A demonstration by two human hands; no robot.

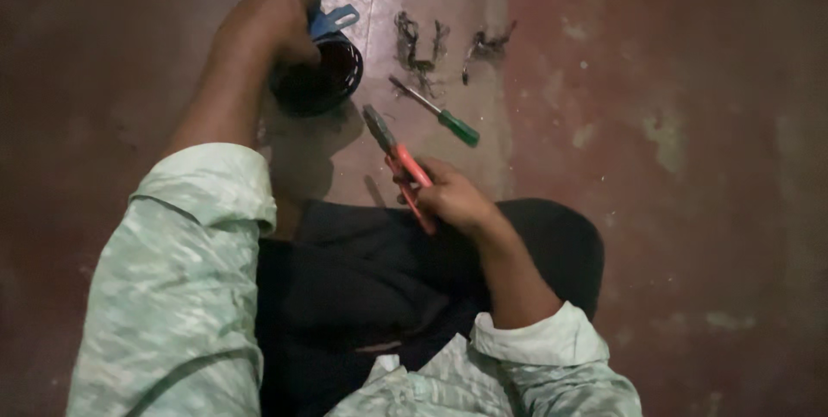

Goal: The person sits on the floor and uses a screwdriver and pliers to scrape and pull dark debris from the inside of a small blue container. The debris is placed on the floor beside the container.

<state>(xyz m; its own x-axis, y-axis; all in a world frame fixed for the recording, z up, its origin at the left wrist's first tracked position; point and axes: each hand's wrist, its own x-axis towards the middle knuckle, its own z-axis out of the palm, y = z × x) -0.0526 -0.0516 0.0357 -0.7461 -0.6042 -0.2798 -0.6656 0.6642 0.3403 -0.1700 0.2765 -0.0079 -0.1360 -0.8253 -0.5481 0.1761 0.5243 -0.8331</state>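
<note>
My left hand (274, 22) rests on top of a dark round ribbed part (323, 76) that stands on the floor, gripping it at its upper edge. A blue metal bracket (330, 13) sticks out beside my fingers. My right hand (453, 197) holds red-handled pliers (397, 158) by the handles, jaws pointing up and left toward the round part but apart from it. A green-handled screwdriver (435, 112) lies on the floor just beyond the pliers' jaws.
Dark scraps of debris (423, 46) lie scattered on the reddish concrete floor (673, 124) beyond the screwdriver. My knee in dark trousers (552, 236) sits under my right wrist. Both sleeves are pale green.
</note>
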